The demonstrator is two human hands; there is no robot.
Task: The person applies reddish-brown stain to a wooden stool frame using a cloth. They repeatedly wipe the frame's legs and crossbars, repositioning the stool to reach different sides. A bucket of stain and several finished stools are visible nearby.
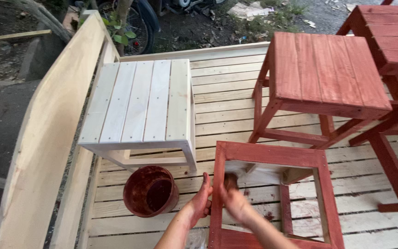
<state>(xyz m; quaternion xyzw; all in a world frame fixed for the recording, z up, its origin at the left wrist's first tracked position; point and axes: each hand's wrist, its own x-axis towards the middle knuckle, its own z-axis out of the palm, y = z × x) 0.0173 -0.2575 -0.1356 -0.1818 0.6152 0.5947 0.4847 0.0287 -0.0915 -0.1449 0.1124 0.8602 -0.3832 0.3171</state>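
A wooden stool (272,157) lies on its side before me, its frame stained red and part of the inside still pale. My left hand (202,199), smeared with red stain, grips the stool's left leg. My right hand (236,203) is inside the frame, blurred, closed around a small brush or rag (230,180) that presses against the pale inner wood. A round pot of dark red stain (150,191) stands just left of my left hand.
An unpainted pale stool (139,103) stands behind the pot. A red-stained stool (325,74) stands at the right, with another red piece (390,34) behind it. All rest on a slatted pale wood platform (226,92) with a raised side board (51,133). A motorbike wheel (137,23) is beyond.
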